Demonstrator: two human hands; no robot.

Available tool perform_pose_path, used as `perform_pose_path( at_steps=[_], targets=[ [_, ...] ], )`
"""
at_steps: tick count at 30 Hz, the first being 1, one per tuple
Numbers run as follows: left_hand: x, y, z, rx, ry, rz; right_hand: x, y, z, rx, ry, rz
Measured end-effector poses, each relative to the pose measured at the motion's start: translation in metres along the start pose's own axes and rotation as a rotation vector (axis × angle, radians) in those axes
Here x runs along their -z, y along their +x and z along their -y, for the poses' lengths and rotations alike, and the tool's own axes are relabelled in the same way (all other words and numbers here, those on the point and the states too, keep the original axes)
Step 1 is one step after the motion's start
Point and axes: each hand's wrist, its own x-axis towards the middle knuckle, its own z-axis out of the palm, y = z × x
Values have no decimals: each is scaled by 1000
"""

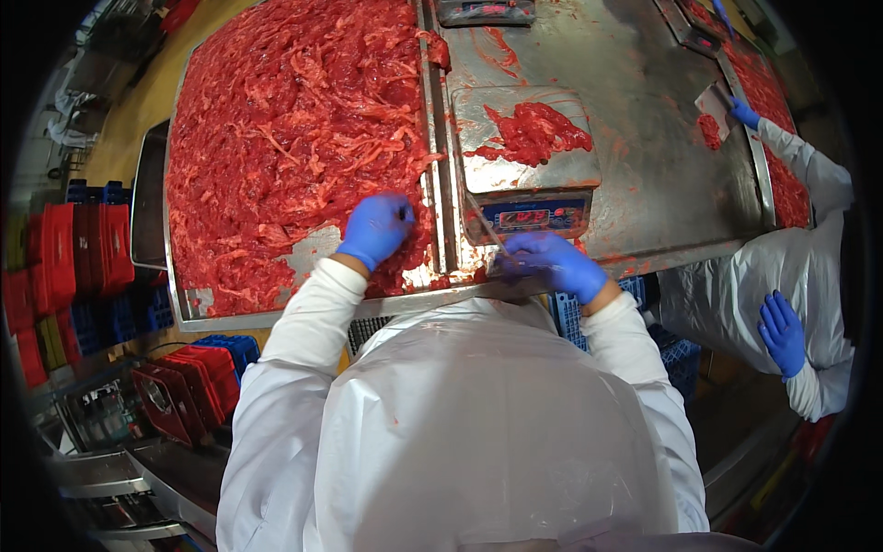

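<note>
My left hand [377, 230], in a blue glove, has curled fingers at the lower right of a large steel tray [308, 250] heaped with shredded red meat [285, 138]; whatever it holds is hidden. My right hand [552, 262], gloved alike, grips a thin, flat, translucent tool [483, 217], seen nearly edge-on, slanting up and left by the front of a scale [538, 216]. A flattened lump of red meat [538, 129] lies on the scale's steel platform [501, 175], right of the tray's metal rim.
At right, a co-worker [782, 285] in white holds a flat sheet [713, 106] with meat beside another meat tray. More scales [487, 11] sit at the back of the steel table [671, 175]. Red and blue crates [64, 258] stand at left; blue crates [676, 359] are below the table.
</note>
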Motion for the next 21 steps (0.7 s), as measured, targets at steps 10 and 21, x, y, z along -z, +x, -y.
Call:
perform_pose_path(
  at_steps=[10,21],
  targets=[
    [-44,-11,3,-112,158,71,4,-47,-1,-120,246,-181],
    [34,104,-71,-211,-49,-290,20,-78,-10,-47,365,-466]
  ],
)
